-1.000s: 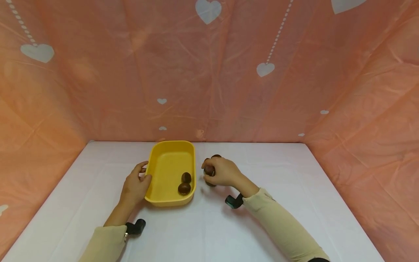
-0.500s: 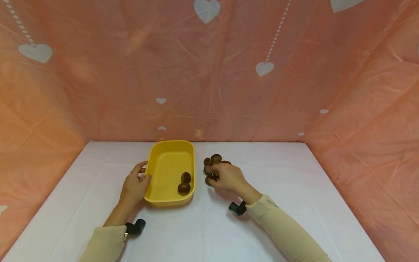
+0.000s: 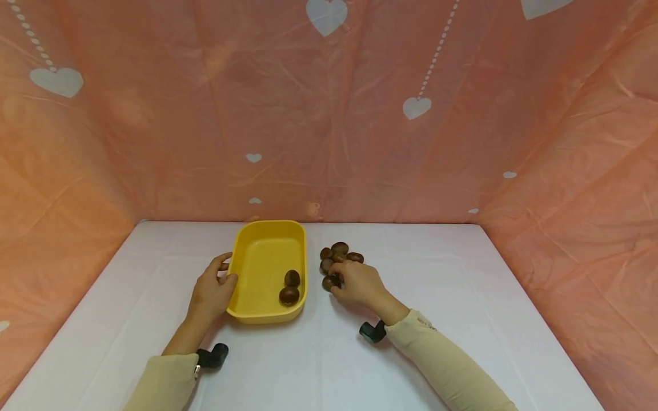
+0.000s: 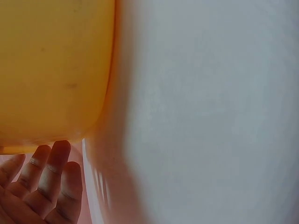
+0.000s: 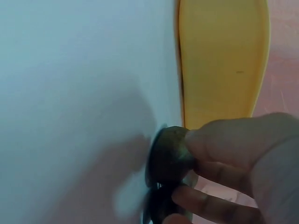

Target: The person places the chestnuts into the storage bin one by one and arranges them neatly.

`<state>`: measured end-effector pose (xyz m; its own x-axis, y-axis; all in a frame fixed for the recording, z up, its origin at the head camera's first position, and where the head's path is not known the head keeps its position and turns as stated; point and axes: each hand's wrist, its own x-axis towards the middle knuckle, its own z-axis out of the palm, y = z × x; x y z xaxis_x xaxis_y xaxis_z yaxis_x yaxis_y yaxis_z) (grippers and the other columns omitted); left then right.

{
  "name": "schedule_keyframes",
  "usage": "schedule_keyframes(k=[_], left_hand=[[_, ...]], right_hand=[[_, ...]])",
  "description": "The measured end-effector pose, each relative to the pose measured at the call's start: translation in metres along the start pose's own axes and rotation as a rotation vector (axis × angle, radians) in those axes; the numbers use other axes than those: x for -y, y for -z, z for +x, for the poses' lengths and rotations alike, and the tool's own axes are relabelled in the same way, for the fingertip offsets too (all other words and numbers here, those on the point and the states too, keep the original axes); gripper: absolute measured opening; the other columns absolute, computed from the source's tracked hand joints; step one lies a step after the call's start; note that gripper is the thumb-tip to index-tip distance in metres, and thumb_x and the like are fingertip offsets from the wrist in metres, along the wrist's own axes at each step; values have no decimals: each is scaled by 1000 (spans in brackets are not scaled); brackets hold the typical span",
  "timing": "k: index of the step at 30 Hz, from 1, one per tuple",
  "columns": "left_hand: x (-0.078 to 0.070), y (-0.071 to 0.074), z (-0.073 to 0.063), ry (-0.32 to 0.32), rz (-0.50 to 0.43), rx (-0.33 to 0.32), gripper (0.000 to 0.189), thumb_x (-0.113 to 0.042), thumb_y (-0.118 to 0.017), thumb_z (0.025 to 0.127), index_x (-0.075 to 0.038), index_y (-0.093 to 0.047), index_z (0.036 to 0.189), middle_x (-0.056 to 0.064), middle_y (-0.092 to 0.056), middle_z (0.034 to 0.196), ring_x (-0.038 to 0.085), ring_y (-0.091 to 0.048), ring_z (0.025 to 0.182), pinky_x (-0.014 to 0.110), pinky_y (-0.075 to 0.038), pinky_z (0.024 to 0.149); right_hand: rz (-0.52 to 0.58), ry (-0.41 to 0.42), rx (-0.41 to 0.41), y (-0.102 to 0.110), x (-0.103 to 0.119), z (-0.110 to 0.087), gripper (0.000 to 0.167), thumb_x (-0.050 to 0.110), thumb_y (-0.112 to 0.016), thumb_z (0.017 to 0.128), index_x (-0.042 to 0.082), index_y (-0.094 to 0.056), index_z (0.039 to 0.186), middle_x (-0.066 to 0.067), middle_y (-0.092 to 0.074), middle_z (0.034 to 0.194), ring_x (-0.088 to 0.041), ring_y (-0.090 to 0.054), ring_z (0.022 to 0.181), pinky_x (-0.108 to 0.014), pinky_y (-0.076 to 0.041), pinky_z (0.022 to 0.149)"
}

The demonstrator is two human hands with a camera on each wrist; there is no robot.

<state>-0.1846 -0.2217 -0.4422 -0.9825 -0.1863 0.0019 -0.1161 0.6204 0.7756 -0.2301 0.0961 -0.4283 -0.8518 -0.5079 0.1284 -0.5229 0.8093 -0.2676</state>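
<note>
Thumb over the left rim and fingers along the outside wall, my left hand (image 3: pixel 213 291) holds a yellow plastic tray (image 3: pixel 257 314). The left wrist view shows its fingers (image 4: pixel 52 175) bent against the tray wall. Two brown chestnuts (image 3: pixel 289 295) lie inside, near the tray's right front corner. To the right of the tray, my right hand (image 3: pixel 361 283) pinches a chestnut (image 3: pixel 330 283) at the front of a small cluster. The right wrist view has the thumb against this chestnut (image 5: pixel 170 154), with another dark one close below it.
Several more chestnuts (image 3: pixel 339 249) sit together just behind the right fingers. A white cloth (image 3: pixel 437 257) covers the table. Pink curtain (image 3: pixel 329 125) with white hearts rises at the back and both sides. Each wrist bears a small black camera.
My right hand has shifted slightly right and toward me, uncovering more of the cluster, and its fingers have come to the front chestnut. The left hand and tray have stayed put.
</note>
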Motion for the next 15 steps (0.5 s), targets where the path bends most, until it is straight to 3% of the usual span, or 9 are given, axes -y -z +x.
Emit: schedule_keyframes(k=[15], left_hand=[[0, 0, 0, 4, -4, -3, 53, -23, -45, 97, -15, -35, 148, 17, -52, 135, 30, -60, 106, 40, -51, 86]], right_hand=[[-1, -1, -15, -5, -1, 1, 17, 22, -73, 74, 19, -66, 90, 9, -50, 66, -8, -46, 62, -27, -37, 50]])
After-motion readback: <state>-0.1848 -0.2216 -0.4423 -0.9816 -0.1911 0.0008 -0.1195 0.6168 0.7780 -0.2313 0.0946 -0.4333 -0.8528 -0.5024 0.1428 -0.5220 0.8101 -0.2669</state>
